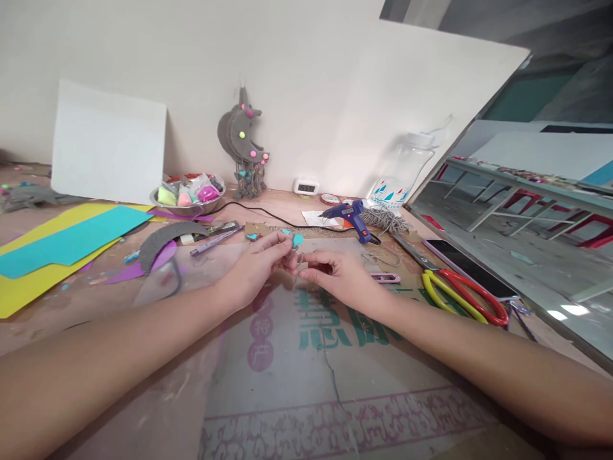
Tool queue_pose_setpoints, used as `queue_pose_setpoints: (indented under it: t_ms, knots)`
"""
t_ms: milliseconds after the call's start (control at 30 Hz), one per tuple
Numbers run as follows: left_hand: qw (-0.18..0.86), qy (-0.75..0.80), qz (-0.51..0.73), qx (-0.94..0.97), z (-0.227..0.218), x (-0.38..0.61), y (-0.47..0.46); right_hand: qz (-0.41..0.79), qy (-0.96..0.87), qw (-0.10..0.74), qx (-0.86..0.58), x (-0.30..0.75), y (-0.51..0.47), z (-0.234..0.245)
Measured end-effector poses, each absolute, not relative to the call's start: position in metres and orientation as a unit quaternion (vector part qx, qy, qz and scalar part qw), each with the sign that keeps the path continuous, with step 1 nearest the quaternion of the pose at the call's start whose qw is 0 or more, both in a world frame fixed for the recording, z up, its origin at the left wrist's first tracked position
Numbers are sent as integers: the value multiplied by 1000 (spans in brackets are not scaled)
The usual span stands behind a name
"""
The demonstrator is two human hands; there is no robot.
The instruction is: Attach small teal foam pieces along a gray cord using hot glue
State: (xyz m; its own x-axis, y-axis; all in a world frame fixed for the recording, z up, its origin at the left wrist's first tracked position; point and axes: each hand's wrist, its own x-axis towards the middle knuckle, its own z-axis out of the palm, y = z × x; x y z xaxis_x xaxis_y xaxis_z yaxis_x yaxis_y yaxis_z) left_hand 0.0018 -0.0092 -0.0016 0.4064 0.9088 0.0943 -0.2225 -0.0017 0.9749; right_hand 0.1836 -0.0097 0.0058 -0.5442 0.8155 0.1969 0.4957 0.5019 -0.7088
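Note:
My left hand (pixel 256 268) is closed in a pinch at the centre, its fingertips on a thin grey cord. At those fingertips shows a small turquoise foam piece (pixel 297 240). Meeting it from the right, my right hand (pixel 338 275) also pinches, thumb and forefinger together on the cord; the exact grip is partly hidden by fingers. A loose grey strand (pixel 334 378) lies on the plastic sheet below the hands. Another turquoise piece (pixel 251 237) rests just beyond my left hand.
Behind the hands lies a blue glue gun (pixel 345 212) with a black cable. Scissors (pixel 462 295) and a phone (pixel 472 268) are at right. Turquoise card (pixel 81 241) lies left, near a metal bowl (pixel 189 207). A grey moon ornament (pixel 242 144) hangs against the wall.

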Motion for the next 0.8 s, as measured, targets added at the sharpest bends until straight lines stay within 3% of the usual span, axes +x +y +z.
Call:
queue_pose_setpoints:
  t_ms: [233,600,800]
  knots:
    - [630,311,444,556,-3,3,-9,341,-796,289,-408,181,-12,8]
    - [569,389,456,563,2,2,-8,258,-837,292,-384,189,-20,12]
    - [524,424,456,581,7,2,-10,232,-802,454,-311,203,-29,29]
